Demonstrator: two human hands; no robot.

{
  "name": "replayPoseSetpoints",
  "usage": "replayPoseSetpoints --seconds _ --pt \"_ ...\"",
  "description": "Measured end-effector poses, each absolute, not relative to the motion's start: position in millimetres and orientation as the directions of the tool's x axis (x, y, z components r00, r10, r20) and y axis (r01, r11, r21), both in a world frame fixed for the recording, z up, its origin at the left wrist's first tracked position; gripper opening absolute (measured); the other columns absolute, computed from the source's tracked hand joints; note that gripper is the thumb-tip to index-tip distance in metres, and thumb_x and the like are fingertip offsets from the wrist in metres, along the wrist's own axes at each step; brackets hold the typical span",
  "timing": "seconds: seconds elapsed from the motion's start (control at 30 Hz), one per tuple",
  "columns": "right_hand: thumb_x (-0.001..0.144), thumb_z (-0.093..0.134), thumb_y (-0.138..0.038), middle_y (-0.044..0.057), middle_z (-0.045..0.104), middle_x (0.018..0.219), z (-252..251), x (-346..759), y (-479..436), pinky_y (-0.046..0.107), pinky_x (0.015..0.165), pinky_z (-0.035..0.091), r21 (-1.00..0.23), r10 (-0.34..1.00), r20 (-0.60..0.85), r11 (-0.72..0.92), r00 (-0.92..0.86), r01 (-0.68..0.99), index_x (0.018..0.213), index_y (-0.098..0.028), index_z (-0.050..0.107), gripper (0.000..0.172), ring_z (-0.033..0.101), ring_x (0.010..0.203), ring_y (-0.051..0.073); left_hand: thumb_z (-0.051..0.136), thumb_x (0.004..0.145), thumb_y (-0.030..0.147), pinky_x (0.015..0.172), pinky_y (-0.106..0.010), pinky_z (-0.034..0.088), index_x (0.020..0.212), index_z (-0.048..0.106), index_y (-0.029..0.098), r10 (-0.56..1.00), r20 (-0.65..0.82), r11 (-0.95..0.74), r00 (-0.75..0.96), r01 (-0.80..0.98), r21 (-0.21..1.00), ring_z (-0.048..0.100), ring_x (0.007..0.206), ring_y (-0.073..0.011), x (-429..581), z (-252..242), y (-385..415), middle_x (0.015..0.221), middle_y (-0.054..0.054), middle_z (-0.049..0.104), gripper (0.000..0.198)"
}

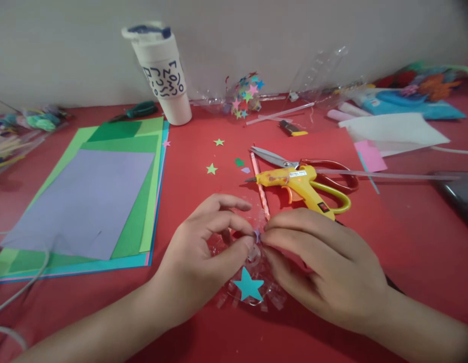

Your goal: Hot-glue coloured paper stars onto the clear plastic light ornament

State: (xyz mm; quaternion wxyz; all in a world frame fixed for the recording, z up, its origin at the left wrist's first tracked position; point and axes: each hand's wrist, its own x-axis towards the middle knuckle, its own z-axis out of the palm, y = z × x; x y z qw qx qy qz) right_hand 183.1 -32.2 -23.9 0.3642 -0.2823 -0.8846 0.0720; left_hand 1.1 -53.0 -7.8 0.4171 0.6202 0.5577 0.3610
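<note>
Both hands meet over a clear plastic piece [252,295] lying on the red table [203,166] near the front edge. A teal paper star [248,286] is stuck on that plastic. My left hand [207,252] and my right hand [325,262] pinch a small purple paper star [256,236] between their fingertips, just above the plastic. A pink striped straw [259,189] runs from the plastic toward the back.
A yellow glue gun [302,184] lies on red-handled scissors [313,169] just behind my hands. Stacked coloured paper sheets [94,196] lie left. A white tumbler [164,73], a star-covered clear ornament [246,97], loose stars [211,169] and white paper [393,132] sit farther back.
</note>
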Motion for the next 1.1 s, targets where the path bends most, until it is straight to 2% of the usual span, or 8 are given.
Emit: replayPoseSetpoints --seconds 0.2,0.47,0.63,0.8,1.0,1.1 --pt "0.082 0.055 -0.007 0.008 0.068 0.084 -24.4 183.1 -30.8 0.029 0.067 0.052 -0.336 0.548 0.600 0.834 -0.583 0.438 0.088 -0.014 0.061 0.011 0.061 0.075 0.017 0.058 0.076 0.014 0.065 -0.019 0.050 0.070 0.065 0.022 0.992 -0.047 -0.001 0.116 0.385 0.923 0.060 0.107 -0.0175 1.0 -8.5 -53.9 0.107 -0.002 0.061 0.012" --pt "0.082 0.055 -0.006 0.009 0.068 0.084 -22.4 184.6 -31.5 0.029 0.068 0.051 -0.352 0.553 0.583 0.832 -0.595 0.429 0.087 -0.013 0.062 0.011 0.061 0.075 0.017 0.059 0.075 0.015 0.062 -0.017 0.052 0.069 0.065 0.023 0.993 -0.043 -0.002 0.110 0.380 0.925 0.060 0.107 -0.0179 1.2 -7.2 -55.3 0.104 -0.001 0.061 0.012" --pt "0.082 0.054 -0.007 0.009 0.067 0.085 -24.0 184.5 -30.8 0.029 0.067 0.051 -0.352 0.551 0.582 0.833 -0.597 0.426 0.088 -0.013 0.063 0.012 0.061 0.076 0.017 0.058 0.075 0.015 0.068 -0.018 0.053 0.068 0.065 0.023 0.994 -0.035 -0.011 0.107 0.403 0.915 0.061 0.106 -0.0173 1.3 -5.9 -55.1 0.104 -0.001 0.061 0.013" --pt "0.082 0.054 -0.007 0.009 0.067 0.084 -24.5 182.8 -29.8 0.029 0.066 0.050 -0.344 0.546 0.592 0.837 -0.594 0.426 0.088 -0.013 0.063 0.012 0.060 0.074 0.017 0.058 0.076 0.015 0.065 -0.019 0.052 0.069 0.065 0.023 0.993 -0.046 -0.002 0.113 0.398 0.918 0.061 0.104 -0.0173 1.7 -7.0 -54.4 0.105 -0.001 0.061 0.013" --pt "0.083 0.053 -0.007 0.010 0.067 0.086 -22.4 184.1 -30.4 0.030 0.068 0.051 -0.366 0.554 0.598 0.831 -0.579 0.418 0.089 -0.011 0.063 0.013 0.060 0.076 0.017 0.058 0.076 0.014 0.078 -0.022 0.050 0.070 0.065 0.023 0.993 -0.013 -0.038 0.119 0.420 0.907 0.061 0.102 -0.0143 0.7 -8.3 -53.8 0.105 0.000 0.062 0.013" --pt "0.083 0.052 -0.008 0.010 0.066 0.087 -22.5 184.9 -30.5 0.030 0.068 0.051 -0.360 0.552 0.592 0.833 -0.587 0.421 0.091 -0.012 0.063 0.014 0.061 0.076 0.017 0.058 0.077 0.014 0.074 -0.021 0.050 0.070 0.065 0.022 0.992 -0.026 -0.026 0.119 0.417 0.908 0.061 0.102 -0.0150 0.0 -8.0 -54.4 0.106 0.000 0.062 0.013"
